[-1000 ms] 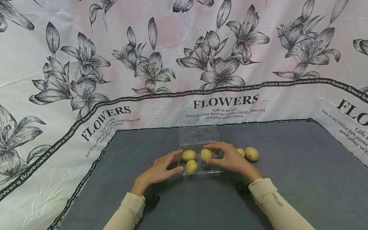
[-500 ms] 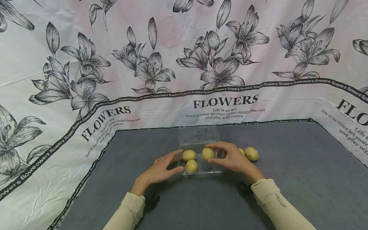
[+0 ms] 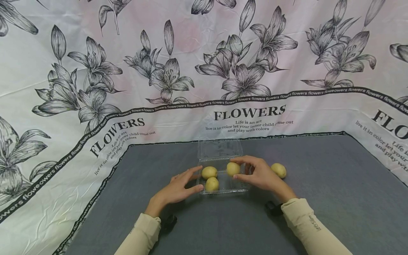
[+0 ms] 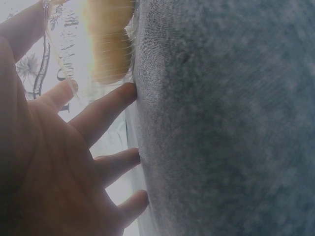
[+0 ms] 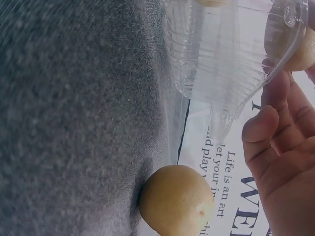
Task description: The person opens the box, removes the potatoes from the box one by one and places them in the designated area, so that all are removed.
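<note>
A clear plastic clamshell box (image 3: 224,186) stands on the table with its lid (image 3: 220,148) raised at the back. Two yellow round fruits (image 3: 209,172) lie in its left half, one behind the other. My right hand (image 3: 259,173) pinches another yellow fruit (image 3: 233,169) between thumb and fingers over the box's right half; in the right wrist view this fruit (image 5: 302,54) is by the rim. My left hand (image 3: 178,187) rests at the box's left side with its fingers spread. The left wrist view shows this hand (image 4: 59,157) beside the clear wall.
A loose yellow fruit (image 3: 279,170) lies on the grey tabletop (image 3: 318,170), right of my right hand. It also appears, as a smooth fruit (image 5: 177,199), low in the right wrist view. A flower-printed cloth (image 3: 178,124) hangs behind the table.
My right hand has drifted slightly right and back with the fruit it holds. A second loose fruit beyond that hand is now hidden. My left hand has stayed put.
</note>
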Available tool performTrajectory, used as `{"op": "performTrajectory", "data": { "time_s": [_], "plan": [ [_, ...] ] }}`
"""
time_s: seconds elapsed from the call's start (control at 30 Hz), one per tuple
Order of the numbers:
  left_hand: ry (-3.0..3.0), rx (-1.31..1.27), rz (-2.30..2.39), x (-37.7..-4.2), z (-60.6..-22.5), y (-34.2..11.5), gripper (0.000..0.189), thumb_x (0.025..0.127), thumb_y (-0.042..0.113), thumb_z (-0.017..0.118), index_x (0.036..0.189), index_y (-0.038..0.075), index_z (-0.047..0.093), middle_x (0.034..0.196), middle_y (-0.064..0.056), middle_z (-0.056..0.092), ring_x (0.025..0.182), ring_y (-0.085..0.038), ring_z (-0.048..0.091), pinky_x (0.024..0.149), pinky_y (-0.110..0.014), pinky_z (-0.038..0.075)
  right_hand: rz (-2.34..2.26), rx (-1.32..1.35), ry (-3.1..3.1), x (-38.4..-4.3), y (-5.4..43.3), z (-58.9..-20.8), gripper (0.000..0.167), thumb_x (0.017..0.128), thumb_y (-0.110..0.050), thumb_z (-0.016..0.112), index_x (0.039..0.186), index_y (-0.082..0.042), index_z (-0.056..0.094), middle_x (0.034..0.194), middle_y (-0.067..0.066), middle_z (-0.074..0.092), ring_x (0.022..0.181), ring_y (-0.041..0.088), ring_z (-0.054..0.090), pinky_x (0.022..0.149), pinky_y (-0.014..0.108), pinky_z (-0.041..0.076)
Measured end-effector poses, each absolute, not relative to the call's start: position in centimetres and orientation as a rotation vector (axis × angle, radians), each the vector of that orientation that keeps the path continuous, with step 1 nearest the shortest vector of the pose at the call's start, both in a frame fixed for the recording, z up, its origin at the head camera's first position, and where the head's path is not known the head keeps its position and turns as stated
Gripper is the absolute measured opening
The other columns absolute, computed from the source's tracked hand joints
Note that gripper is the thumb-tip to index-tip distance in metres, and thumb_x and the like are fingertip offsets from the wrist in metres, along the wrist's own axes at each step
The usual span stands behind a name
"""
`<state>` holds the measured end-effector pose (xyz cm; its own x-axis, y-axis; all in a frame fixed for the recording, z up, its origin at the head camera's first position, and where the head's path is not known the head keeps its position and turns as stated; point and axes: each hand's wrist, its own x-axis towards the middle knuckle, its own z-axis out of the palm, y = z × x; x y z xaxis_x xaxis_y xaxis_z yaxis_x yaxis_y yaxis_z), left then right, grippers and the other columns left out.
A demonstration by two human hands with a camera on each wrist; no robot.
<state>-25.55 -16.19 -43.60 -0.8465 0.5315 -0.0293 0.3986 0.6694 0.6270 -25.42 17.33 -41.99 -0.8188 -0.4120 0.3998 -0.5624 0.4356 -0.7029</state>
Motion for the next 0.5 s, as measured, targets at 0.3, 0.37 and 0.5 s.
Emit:
{"op": "performTrajectory", "data": {
  "time_s": [0.3, 0.37, 0.5],
  "plan": [
    [2.672, 0.766, 0.934, -25.53, -43.54, -16.15, 0.073, 0.099, 0.058, 0.058, 0.161, 0.038, 0.024, 0.157, 0.005, 0.049, 0.15, -0.02, 0.04, 0.119, -0.065, 0.014, 1.356, 0.848, -2.51, -25.35, 17.82, -42.04, 0.05, 0.086, -0.018, 0.084, 0.133, -0.012, 0.068, 0.112, 0.008, 0.069, 0.064, 0.008, 0.052, 0.055, 0.026, 0.046],
    [2.672, 0.768, 0.935, -25.51, -43.52, -16.15, 0.074, 0.099, 0.057, 0.058, 0.162, 0.037, 0.024, 0.157, 0.005, 0.049, 0.15, -0.02, 0.04, 0.119, -0.065, 0.014, 1.353, 0.849, -2.509, -25.33, 17.93, -42.03, 0.05, 0.087, -0.018, 0.084, 0.133, -0.011, 0.068, 0.112, 0.008, 0.069, 0.065, 0.008, 0.052, 0.056, 0.026, 0.046],
    [2.674, 0.771, 0.936, -25.5, -43.53, -16.16, 0.075, 0.099, 0.057, 0.058, 0.162, 0.035, 0.024, 0.157, 0.005, 0.049, 0.149, -0.02, 0.041, 0.119, -0.065, 0.014, 1.364, 0.85, -2.507, -25.2, 18.08, -41.89, 0.05, 0.087, -0.018, 0.084, 0.133, -0.009, 0.067, 0.111, 0.008, 0.069, 0.064, 0.009, 0.052, 0.057, 0.026, 0.047]
  ]
}}
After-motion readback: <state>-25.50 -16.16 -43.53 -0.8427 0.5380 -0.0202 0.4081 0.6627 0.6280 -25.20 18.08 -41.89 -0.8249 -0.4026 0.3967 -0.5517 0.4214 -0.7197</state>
